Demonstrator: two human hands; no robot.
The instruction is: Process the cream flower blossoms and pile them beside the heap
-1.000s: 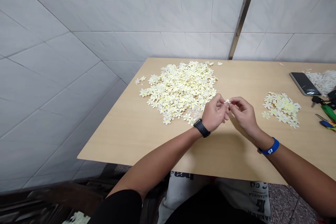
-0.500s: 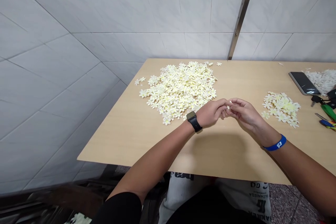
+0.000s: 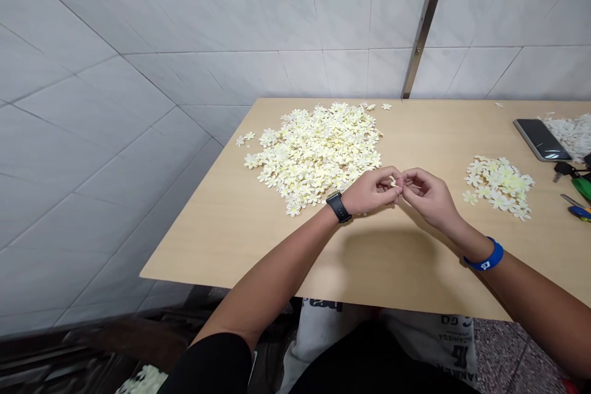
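Note:
My left hand [image 3: 373, 191], with a black watch on its wrist, is closed in a pinch on a small white flower [image 3: 394, 183], which shows only in part between the fingers. Against it, fingertip to fingertip, is my right hand [image 3: 428, 197], also pinched; whatever its fingertips grip is hidden. Both hands are above the table, just right of a large heap of white flowers [image 3: 323, 148] with pale yellow centres. To the right of my right hand lies a smaller pile of the same flowers [image 3: 501, 184].
On the wooden table [image 3: 221, 246] at the right are a phone [image 3: 542, 140], a heap of thin white pieces [image 3: 572, 135], keys [image 3: 564, 170] and a blue-handled tool [image 3: 579, 213]. A metal bracket [image 3: 423, 34] stands against the tiled wall behind.
My hands have turned so the fingertips meet in a pinch, with the left fingers rounding more around the flower. The view has shifted slightly; the piles look the same.

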